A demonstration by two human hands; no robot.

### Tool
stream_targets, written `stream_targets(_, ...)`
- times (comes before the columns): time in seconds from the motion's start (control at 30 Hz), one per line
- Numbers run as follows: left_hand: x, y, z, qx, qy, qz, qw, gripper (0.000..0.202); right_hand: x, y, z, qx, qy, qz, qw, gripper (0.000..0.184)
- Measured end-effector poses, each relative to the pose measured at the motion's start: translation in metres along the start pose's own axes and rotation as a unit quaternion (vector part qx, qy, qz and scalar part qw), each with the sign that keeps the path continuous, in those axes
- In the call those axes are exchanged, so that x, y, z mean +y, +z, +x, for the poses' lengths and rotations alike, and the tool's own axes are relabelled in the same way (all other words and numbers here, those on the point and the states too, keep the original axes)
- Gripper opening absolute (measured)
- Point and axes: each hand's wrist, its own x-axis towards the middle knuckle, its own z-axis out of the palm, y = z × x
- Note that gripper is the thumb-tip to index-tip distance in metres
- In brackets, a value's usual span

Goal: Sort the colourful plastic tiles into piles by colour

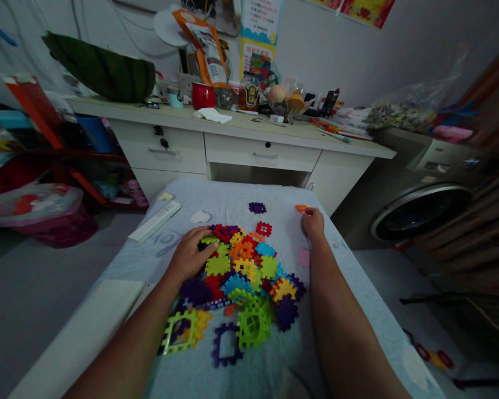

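A heap of colourful plastic interlocking building pieces (243, 268) with notched edges lies on the cloth-covered table. My left hand (192, 254) rests on the heap's left side, thumb and fingers apart around a lime-green piece (209, 240). Away to the right, my right hand (314, 224) pinches an orange piece (301, 208) at the cloth. Between the hands, a red square piece (264, 228) and a dark purple piece (257, 208) lie apart from the heap. Nearer to me are a purple frame piece (227, 344) and a lime-green window piece (253, 323).
A long white box (155, 221) lies at the table's left edge. Behind stands a white desk (249, 133) bearing a cut watermelon (103, 69), jars and papers. A washing machine (403, 188) is on the right, a pink lined bin (62, 221) on the left.
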Motion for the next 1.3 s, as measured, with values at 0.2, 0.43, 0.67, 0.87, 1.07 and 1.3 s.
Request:
stream_targets(0.2, -0.003, 0.001, 0.000, -0.004, -0.007, 0.001, 1.000, 0.042, -0.007, -0.004, -0.008, -0.032, 0.017, -0.213, 0.976, 0.037)
stream_targets(0.43, -0.003, 0.002, -0.001, -0.005, -0.005, 0.000, 1.000, 0.041, -0.009, 0.002, -0.013, -0.107, -0.055, -0.254, 0.960, 0.044)
stream_targets(0.67, -0.003, 0.001, 0.000, -0.006, -0.001, 0.001, 1.000, 0.041, -0.008, 0.005, -0.013, -0.114, -0.056, -0.281, 0.951, 0.053)
stream_targets(0.87, -0.001, 0.001, 0.000, -0.001, -0.001, 0.000, 1.000, 0.041, -0.011, 0.006, -0.013, -0.113, -0.069, -0.285, 0.949, 0.046)
stream_targets(1.07, -0.002, 0.001, 0.000, -0.003, 0.003, 0.002, 1.000, 0.039, -0.010, 0.009, -0.015, -0.123, -0.075, -0.280, 0.949, 0.052)
stream_targets(1.3, 0.002, -0.001, 0.000, -0.004, -0.004, 0.001, 1.000, 0.040, -0.024, 0.007, -0.019, -0.102, -0.069, -0.242, 0.962, 0.053)
